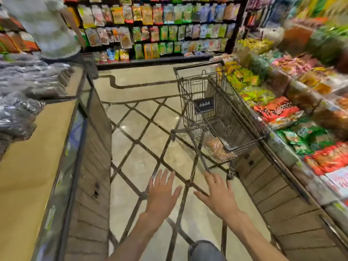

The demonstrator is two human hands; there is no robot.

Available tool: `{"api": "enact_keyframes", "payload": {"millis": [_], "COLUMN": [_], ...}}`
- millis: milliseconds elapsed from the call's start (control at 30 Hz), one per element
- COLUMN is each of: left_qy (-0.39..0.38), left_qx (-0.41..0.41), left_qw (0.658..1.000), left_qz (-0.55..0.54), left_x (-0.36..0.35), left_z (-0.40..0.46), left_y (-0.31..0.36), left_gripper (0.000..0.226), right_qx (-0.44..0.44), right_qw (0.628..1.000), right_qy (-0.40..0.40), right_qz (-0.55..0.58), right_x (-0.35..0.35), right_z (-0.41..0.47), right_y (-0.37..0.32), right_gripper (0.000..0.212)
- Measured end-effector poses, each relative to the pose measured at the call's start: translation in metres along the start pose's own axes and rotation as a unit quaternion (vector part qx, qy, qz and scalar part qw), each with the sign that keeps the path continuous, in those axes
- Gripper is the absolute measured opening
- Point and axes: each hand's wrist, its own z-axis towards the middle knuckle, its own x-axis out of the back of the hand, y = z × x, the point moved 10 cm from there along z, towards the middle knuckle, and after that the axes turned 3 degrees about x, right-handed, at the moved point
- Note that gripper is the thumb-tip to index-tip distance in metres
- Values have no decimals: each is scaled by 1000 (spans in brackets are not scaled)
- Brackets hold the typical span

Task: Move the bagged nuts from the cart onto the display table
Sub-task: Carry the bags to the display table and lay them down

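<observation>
A grey wire shopping cart (190, 102) stands in the aisle ahead of me, close to the right-hand display. At the near end of its basket lies a clear bag of brown nuts (218, 148). The wooden display table (32, 166) runs along my left, with a bare brown top near me and dark bagged goods (22, 95) piled at its far end. My left hand (162, 191) and my right hand (218, 194) are both stretched forward over the floor with fingers spread, holding nothing, a little short of the cart.
A display of colourful snack bags (293, 117) lines the right side of the aisle. Shelves of hanging packets (160, 29) fill the back wall. A person in a striped top (47, 29) stands at the far left by the table. Tiled floor (143, 129) lies between table and cart.
</observation>
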Motion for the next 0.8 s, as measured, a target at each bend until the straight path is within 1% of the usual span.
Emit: {"api": "enact_keyframes", "payload": {"millis": [67, 133, 367, 567, 667, 800], "left_qy": [-14, -28, -51, -84, -102, -150], "left_qx": [-20, -42, -102, -152, -200, -268], "left_qw": [1000, 999, 993, 983, 972, 947], "left_qz": [5, 5, 25, 54, 71, 96], "left_x": [2, 5, 2, -6, -16, -45], "left_z": [44, 91, 252, 372, 424, 491], "left_y": [8, 21, 78, 141, 177, 224], "left_gripper": [73, 66, 65, 65, 66, 67], "right_qx": [-17, -33, -77, -127, -157, -215], "right_qw": [1000, 999, 996, 990, 984, 970], "right_qy": [2, 5, 10, 9, 20, 22], "right_qz": [17, 32, 52, 58, 84, 111], "right_x": [2, 6, 25, 50, 57, 54], "right_z": [39, 79, 212, 300, 332, 373], "right_y": [11, 24, 84, 149, 186, 236], "right_gripper": [88, 88, 91, 96, 95, 89]}}
